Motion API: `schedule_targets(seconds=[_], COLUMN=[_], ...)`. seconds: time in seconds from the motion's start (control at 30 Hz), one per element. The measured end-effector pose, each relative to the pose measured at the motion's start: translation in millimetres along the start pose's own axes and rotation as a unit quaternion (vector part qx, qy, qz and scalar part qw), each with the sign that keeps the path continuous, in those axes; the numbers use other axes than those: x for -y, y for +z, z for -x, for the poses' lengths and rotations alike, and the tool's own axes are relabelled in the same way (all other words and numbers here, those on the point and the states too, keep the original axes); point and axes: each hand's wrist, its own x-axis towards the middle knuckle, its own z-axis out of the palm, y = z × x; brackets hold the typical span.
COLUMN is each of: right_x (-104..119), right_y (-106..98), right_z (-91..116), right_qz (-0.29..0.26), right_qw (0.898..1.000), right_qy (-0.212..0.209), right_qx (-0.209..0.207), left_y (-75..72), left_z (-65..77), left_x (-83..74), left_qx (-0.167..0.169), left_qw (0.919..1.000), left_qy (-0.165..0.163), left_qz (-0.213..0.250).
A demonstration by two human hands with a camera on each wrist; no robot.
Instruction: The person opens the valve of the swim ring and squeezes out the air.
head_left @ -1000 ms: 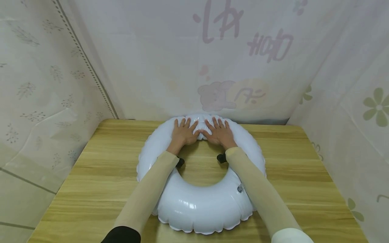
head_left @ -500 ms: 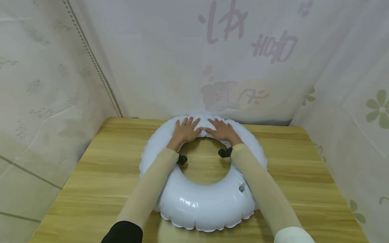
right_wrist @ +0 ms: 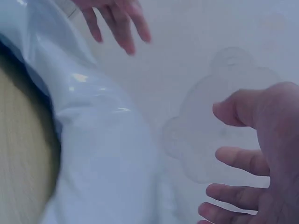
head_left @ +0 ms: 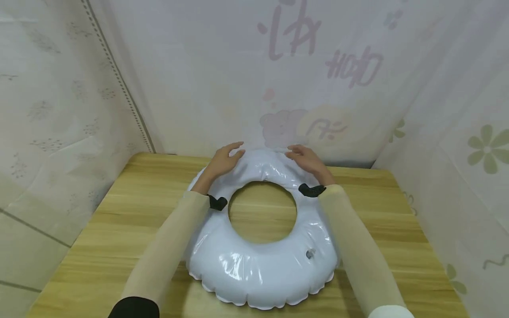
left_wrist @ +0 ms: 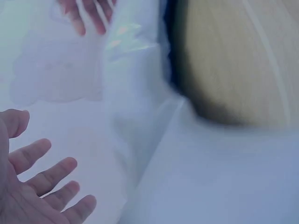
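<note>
A white inflatable swim ring (head_left: 250, 265) lies on the wooden table, its round hole showing bare wood. A small clear valve (head_left: 310, 253) sits on its front right. My left hand (head_left: 222, 161) is at the ring's far left side, fingers spread and relaxed. Opposite it, my right hand (head_left: 308, 161) is at the far right side, thumb and fingers apart. In the left wrist view the left palm (left_wrist: 28, 200) faces the ring with nothing in it. The right wrist view shows the right hand (right_wrist: 275, 154) likewise holding nothing, beside the ring's outer edge.
The wooden table (head_left: 131, 229) extends to both sides of the ring. A pale printed cloth (head_left: 199, 88) hangs right behind the table's far edge, with more cloth at left and right. Black wrist straps (head_left: 312, 191) show at both sleeves.
Both hands were pressing flat on the ring's far part with thumbs nearly meeting. They have lifted off and moved apart to either side. The ring's far part looks puffed up again.
</note>
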Motion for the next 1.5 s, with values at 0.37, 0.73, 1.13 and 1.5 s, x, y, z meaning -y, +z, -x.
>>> schedule_targets(seconds=[0.37, 0.73, 1.13, 1.5], right_x=[-4, -33, -88, -94], right_y=[-46, -37, 2, 18], right_z=[41, 85, 126, 126], right_qz=[0.088, 0.200, 0.294, 0.289], right_qw=[0.995, 0.972, 0.939, 0.943], right_qy=[-0.047, -0.118, -0.175, -0.157], right_qx=[0.010, 0.040, 0.009, 0.044], left_y=[-52.7, -54.5, -13.8, -1.7], left_z=[45.4, 110.8, 132.4, 141.6], left_x=[3.2, 23.7, 58.0, 69.1], left_qx=[-0.016, -0.001, 0.038, 0.086], left_qw=[0.9949, 0.9823, 0.9589, 0.9604], left_qy=[0.079, 0.115, 0.142, 0.102], left_qz=[-0.060, -0.148, -0.242, -0.244])
